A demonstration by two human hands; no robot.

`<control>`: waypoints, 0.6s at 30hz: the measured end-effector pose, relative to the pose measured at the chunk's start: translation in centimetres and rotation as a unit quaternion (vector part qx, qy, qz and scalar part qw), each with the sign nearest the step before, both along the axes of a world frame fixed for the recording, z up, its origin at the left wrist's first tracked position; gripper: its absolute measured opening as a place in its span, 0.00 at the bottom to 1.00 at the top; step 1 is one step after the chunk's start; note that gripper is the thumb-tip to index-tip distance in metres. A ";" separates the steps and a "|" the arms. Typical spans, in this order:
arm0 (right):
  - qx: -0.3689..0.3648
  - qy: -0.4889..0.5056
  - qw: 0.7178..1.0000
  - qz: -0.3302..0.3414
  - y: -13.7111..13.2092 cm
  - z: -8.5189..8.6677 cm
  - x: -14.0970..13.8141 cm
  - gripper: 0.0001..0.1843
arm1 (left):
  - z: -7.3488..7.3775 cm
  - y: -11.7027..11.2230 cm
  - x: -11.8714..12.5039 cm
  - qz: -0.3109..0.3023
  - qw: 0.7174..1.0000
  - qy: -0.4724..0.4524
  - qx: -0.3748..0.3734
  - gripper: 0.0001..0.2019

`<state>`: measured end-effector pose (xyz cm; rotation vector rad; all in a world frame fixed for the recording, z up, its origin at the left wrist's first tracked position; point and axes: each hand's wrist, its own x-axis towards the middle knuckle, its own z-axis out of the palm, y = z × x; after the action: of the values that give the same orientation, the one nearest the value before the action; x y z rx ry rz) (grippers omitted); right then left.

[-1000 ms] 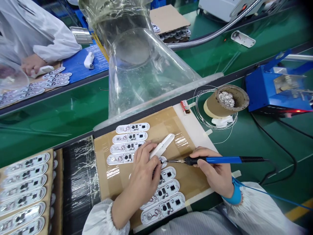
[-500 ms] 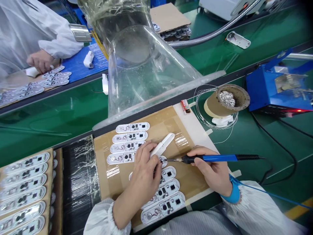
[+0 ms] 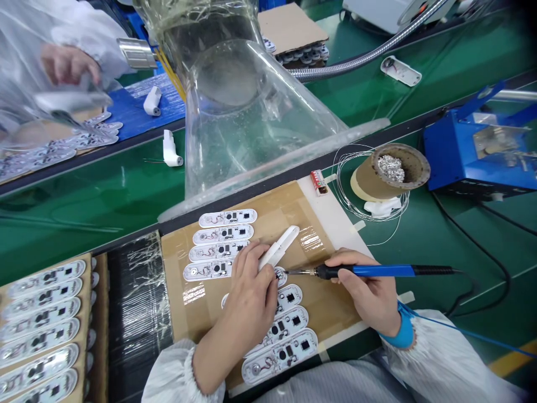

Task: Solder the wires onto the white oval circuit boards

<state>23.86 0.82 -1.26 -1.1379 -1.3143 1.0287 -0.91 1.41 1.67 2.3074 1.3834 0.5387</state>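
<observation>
In my right hand (image 3: 369, 291) is a soldering iron (image 3: 377, 271) with a blue handle, held like a pen. Its tip reaches the exposed end of a white oval circuit-board piece (image 3: 281, 276) beside my left fingers; whether it touches cannot be made out. My left hand (image 3: 254, 288) is closed around a long white plastic part (image 3: 280, 248) with a rounded end, slanting up to the right. The left hand covers most of the board piece under it. More oval board pieces (image 3: 218, 270) lie in rows on the cardboard sheet (image 3: 335, 296), above and below that hand.
A clear fume hood (image 3: 260, 129) hangs over the back edge. At right stand a brown pot (image 3: 369, 176) of metal wool, a solder wire coil (image 3: 342, 193) and a blue soldering station (image 3: 448, 151). Left is a loaded cardboard tray (image 3: 86, 313). Across the belt, a co-worker's hand (image 3: 69, 64) shows.
My right hand and the iron have shifted slightly right; my left hand is nearly still. White parts on the green belt have slid left. The co-worker's hand has risen, and the station's red light is off.
</observation>
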 end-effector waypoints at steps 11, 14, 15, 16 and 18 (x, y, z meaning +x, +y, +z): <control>-0.002 0.002 1.000 0.003 0.0 0.0 0.0 0.08 | -0.4 -0.2 -0.6 -0.001 1.000 -0.027 -0.001 0.10; -0.006 -0.002 1.000 0.001 -0.1 -0.1 0.0 0.08 | -0.6 -0.3 -0.4 0.009 0.999 -0.032 0.001 0.10; -0.007 -0.003 1.000 0.001 -0.1 -0.1 0.0 0.07 | -0.6 -0.3 -0.4 0.011 0.999 -0.033 0.005 0.10; -0.008 -0.003 1.000 0.002 -0.1 -0.1 0.0 0.07 | -0.7 -0.3 -0.3 0.011 0.999 -0.035 0.011 0.10; -0.006 -0.004 1.000 0.005 0.0 0.0 0.0 0.07 | -0.8 -0.3 -0.2 0.010 0.999 -0.037 0.022 0.10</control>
<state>23.83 0.79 -1.29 -1.1467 -1.3228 1.0401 -1.14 1.08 0.88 2.2849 1.3747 0.6603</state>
